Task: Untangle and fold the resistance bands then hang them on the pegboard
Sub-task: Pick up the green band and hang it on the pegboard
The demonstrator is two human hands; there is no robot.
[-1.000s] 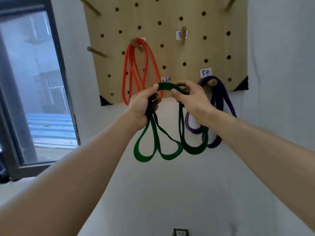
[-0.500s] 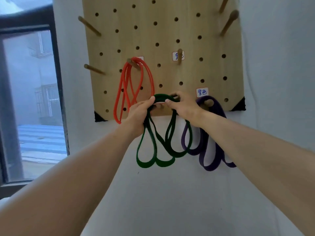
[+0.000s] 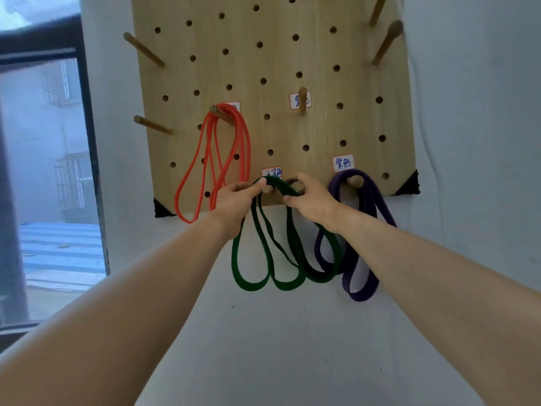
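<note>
A folded green resistance band [image 3: 265,250] hangs in several loops below the lower edge of the wooden pegboard [image 3: 281,63]. Its top bend lies over a short wooden peg [image 3: 267,189] under a small label. My left hand [image 3: 234,200] pinches the top bend on the left side. My right hand [image 3: 310,197] grips the same bend on the right. An orange band [image 3: 215,162] hangs from a peg to the upper left. A purple band [image 3: 360,230] hangs from a peg [image 3: 354,180] to the right, partly behind my right forearm.
Several bare wooden pegs stick out of the board, one at the centre [image 3: 301,101], two on the left [image 3: 143,48], two at the top right [image 3: 386,42]. A dark-framed window [image 3: 87,142] is on the left. White wall [image 3: 292,347] lies below.
Both hands carried the green band's top bend up and toward the board until it lay over the lower middle peg. The view tilted upward, showing more of the board.
</note>
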